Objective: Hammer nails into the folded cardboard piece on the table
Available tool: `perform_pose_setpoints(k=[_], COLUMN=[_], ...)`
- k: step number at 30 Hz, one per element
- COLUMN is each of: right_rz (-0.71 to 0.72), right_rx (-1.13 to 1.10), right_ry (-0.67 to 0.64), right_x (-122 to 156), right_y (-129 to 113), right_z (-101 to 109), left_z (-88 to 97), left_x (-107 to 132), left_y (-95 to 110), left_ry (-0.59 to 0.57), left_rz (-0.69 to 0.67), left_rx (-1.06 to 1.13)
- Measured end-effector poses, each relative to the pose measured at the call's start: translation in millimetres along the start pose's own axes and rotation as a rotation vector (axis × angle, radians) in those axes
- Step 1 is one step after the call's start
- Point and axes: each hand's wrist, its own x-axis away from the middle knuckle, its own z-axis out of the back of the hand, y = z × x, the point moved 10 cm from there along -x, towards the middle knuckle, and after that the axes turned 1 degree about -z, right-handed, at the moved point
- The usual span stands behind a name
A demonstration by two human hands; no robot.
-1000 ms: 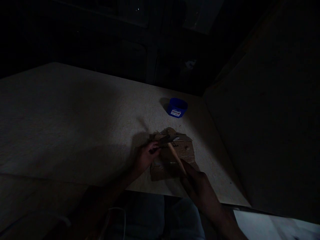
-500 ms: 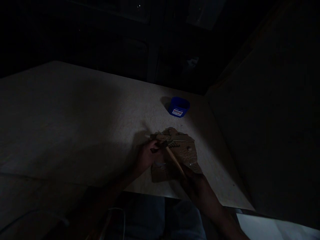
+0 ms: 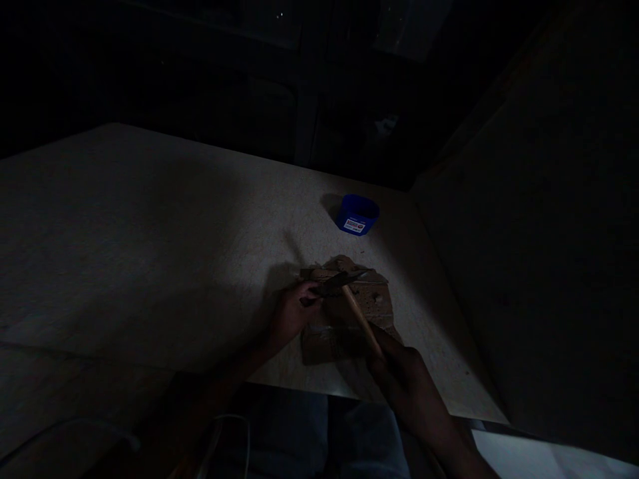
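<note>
My right hand is wrapped round the wooden handle of a hammer. The dark head of the hammer hangs over a worn piece of brown cardboard and points up and left of my fist. My left hand rests at the cardboard's left edge, thumb and fingers pinched together close to the hammer head. What those fingers hold, if anything, is too dark to make out. Small holes and torn patches mark the cardboard's surface.
A blue plastic tub with a white label stands beyond the cardboard on the pale tabletop. A dark panel rises along the right side. Near my lap a thin pale cable loops. The scene is very dim.
My right hand has moved slightly right, and the hammer head has shifted up and right with its tilt changed. My left hand stays almost where it was.
</note>
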Motion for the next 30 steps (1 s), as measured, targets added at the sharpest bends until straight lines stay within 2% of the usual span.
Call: perform_pose_setpoints(k=[3, 6, 9, 14, 19, 22, 26, 30], right_rz=[-0.015, -0.027, -0.093, -0.247, -0.361, -0.389, -0.45, -0.458], right_rx=[-0.018, -0.057, -0.107, -0.248, -0.371, -0.388, -0.445, -0.46], right_ry=[0.033, 0.025, 0.064, 0.24, 0.388, 0.46, 0.528, 0.587], right_x=[6.7, 12.4, 23.4, 56.0, 83.7, 95.1, 112.6, 131.3], right_y=[1.4, 7.8, 28.8, 74.3, 97.7, 101.2, 106.2, 112.0], right_z=[4.3, -0.8, -5.8, -5.6, 0.4, 7.5, 10.9, 11.7], left_z=[0.1, 0.5, 0.1, 1.1, 4.4, 13.7, 24.1, 14.1], left_x=[0.4, -0.1, -1.6, -2.5, -1.8, -2.1, 2.1, 7.7], left_y=[0.0, 0.5, 0.2, -0.5, -2.3, 1.3, 16.8, 19.9], left_ry=[-0.002, -0.001, -0.002, 0.007, -0.008, 0.039, 0.109, 0.037], left_rz=[0.01, 0.018, 0.034, 0.032, 0.015, -0.029, -0.175, -0.202], left_rx=[0.023, 0.052, 0.076, 0.099, 0.136, 0.051, -0.145, -0.229])
